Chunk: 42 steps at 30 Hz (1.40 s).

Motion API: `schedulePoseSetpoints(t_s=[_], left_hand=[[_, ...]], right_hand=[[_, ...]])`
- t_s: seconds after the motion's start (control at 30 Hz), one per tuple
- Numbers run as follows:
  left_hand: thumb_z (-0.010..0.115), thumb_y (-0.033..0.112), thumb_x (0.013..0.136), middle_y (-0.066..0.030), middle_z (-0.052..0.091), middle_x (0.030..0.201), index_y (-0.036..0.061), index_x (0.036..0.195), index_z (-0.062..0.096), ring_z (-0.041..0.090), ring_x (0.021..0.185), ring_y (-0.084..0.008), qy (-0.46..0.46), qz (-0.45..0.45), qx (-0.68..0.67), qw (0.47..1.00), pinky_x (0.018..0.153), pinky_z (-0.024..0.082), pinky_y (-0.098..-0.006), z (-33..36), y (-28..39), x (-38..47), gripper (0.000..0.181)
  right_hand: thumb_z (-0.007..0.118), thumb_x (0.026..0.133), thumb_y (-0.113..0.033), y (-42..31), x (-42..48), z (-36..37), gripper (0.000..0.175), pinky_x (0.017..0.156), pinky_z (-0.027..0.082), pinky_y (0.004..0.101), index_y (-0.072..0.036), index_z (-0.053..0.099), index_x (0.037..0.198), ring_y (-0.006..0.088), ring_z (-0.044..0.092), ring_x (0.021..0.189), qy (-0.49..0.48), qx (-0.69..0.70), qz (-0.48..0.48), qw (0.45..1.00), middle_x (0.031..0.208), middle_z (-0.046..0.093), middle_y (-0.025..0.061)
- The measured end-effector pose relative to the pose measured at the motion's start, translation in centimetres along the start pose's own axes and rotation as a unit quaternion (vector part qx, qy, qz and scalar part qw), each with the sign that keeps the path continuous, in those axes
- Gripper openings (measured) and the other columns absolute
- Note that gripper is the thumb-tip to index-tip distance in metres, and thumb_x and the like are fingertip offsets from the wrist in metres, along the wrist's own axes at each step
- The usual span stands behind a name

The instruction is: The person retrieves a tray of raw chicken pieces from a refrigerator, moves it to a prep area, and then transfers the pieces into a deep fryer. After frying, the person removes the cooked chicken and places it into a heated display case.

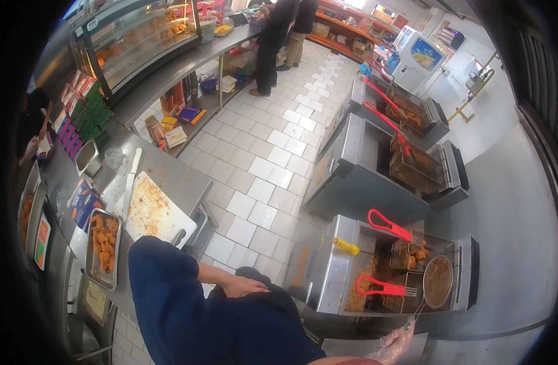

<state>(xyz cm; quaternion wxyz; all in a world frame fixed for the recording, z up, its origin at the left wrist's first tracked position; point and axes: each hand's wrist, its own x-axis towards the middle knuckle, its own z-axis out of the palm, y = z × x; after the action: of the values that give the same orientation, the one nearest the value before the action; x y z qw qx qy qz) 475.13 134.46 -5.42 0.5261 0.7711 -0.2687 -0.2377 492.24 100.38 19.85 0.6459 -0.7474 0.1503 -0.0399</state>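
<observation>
My right hand (390,345), in a clear plastic glove, grips the wire handle of a round mesh skimmer (437,281). The skimmer's head rests at the far side of the near deep fryer (336,269), over the frying well. Fried pieces (417,258) lie in a wire basket there with a red handle (388,226). A second red basket handle (381,287) crosses the fryer closer to me. On its crumb-strewn ledge lies a yellow-handled tool (346,246). My bare left hand (245,286) rests against the dark clothing at my waist, holding nothing.
On the steel counter (183,178) at left are a white cutting board (153,205) with crumbs, a white-handled knife (132,178) and a metal tray of fried chicken (105,246). More fryers (374,159) stand ahead. Two people (274,41) stand farther off; another person's hand (33,148) shows at left.
</observation>
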Motion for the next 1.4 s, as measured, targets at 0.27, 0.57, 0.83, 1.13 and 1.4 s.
schedulePoseSetpoints(t_s=[0.27,0.57,0.83,1.13,1.4], left_hand=[[0.055,0.016,0.079,-0.0240,0.024,0.141,0.0027,0.140,0.021,0.026,0.132,-0.0381,-0.030,0.003,0.022,0.999,0.106,0.026,-0.0431,-1.0,-1.2,-1.3,0.071],[0.055,0.014,0.077,-0.0235,0.023,0.142,0.0017,0.140,0.021,0.026,0.132,-0.0375,-0.017,0.006,0.018,1.000,0.105,0.026,-0.0437,-1.8,-1.7,-0.3,0.072],[0.055,0.015,0.078,-0.0250,0.020,0.142,0.0010,0.140,0.019,0.024,0.132,-0.0384,-0.023,0.008,0.014,1.000,0.106,0.025,-0.0440,-1.6,-1.3,-1.0,0.073],[0.060,0.021,0.076,-0.0249,0.020,0.142,0.0011,0.140,0.019,0.024,0.133,-0.0382,-0.025,-0.003,0.010,1.000,0.106,0.025,-0.0438,-1.0,-1.7,-1.7,0.079],[0.064,0.025,0.073,-0.0253,0.020,0.142,0.0008,0.140,0.018,0.023,0.133,-0.0382,-0.048,0.012,0.007,0.999,0.107,0.023,-0.0428,-2.4,-1.2,-2.0,0.084]], right_hand=[[0.052,0.086,-0.032,1.2,-1.9,0.8,0.048,0.044,0.027,0.0176,-0.011,0.048,0.129,0.0034,0.032,0.049,0.029,0.016,0.007,0.999,0.061,0.039,-0.0072],[0.053,0.086,-0.025,-0.2,-0.6,2.2,0.043,0.037,0.026,0.0172,-0.014,0.047,0.127,0.0035,0.031,0.042,0.050,0.054,0.043,0.996,0.060,0.038,-0.0060],[0.052,0.083,-0.017,1.2,0.2,0.5,0.049,0.033,0.028,0.0194,-0.017,0.043,0.131,0.0052,0.032,0.038,0.039,0.090,0.049,0.994,0.060,0.040,-0.0041],[0.051,0.083,-0.015,2.8,-0.5,-0.9,0.051,0.033,0.028,0.0196,-0.018,0.041,0.133,0.0060,0.032,0.037,0.017,0.106,0.044,0.993,0.059,0.042,-0.0034],[0.054,0.082,-0.017,1.2,-1.6,0.8,0.048,0.035,0.024,0.0182,-0.016,0.047,0.130,0.0040,0.030,0.039,0.052,0.086,0.006,0.995,0.057,0.037,-0.0058]])
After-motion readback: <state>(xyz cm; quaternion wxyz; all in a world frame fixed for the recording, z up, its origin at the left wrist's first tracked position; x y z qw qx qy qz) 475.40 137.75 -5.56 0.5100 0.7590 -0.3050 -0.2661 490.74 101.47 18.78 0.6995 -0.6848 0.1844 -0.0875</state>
